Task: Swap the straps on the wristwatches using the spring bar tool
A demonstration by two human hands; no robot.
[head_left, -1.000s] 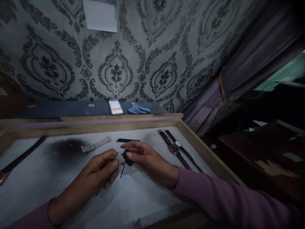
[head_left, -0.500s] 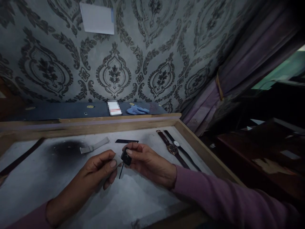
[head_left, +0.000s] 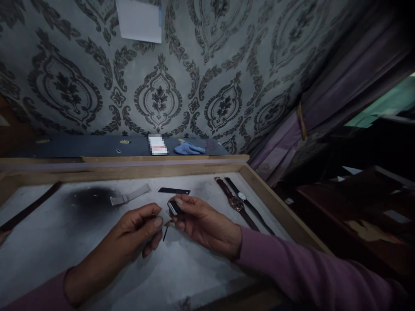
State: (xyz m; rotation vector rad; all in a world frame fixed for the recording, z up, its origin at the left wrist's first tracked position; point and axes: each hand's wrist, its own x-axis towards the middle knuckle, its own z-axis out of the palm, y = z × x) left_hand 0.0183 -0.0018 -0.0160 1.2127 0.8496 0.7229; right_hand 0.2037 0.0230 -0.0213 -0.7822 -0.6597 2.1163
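Observation:
My right hand (head_left: pixel 202 220) grips a small dark watch case (head_left: pixel 175 207) with a shiny rim, tilted between thumb and fingers. Close to its left, my left hand (head_left: pixel 138 229) pinches a small pale piece (head_left: pixel 165 216), partly hidden by the fingers. A thin dark tool (head_left: pixel 165 233) points down below the fingertips; which hand holds it I cannot tell. Behind the hands lie a black strap piece (head_left: pixel 173 190) and a light mesh band (head_left: pixel 131 194). To the right are a brown-strapped watch (head_left: pixel 236 204) and a black-strapped watch (head_left: pixel 242 196).
A wooden rim (head_left: pixel 259 183) surrounds the white work surface. One dark strap (head_left: pixel 30 206) lies at the far left. On the ledge behind are a blue cloth (head_left: pixel 189 148) and a white card-like item (head_left: pixel 158 144). A purple curtain (head_left: pixel 285 142) hangs at the right.
The watch case has turned in my right hand, now showing its shiny rim. It sits slightly farther from my left fingers. The whole view has shifted slightly.

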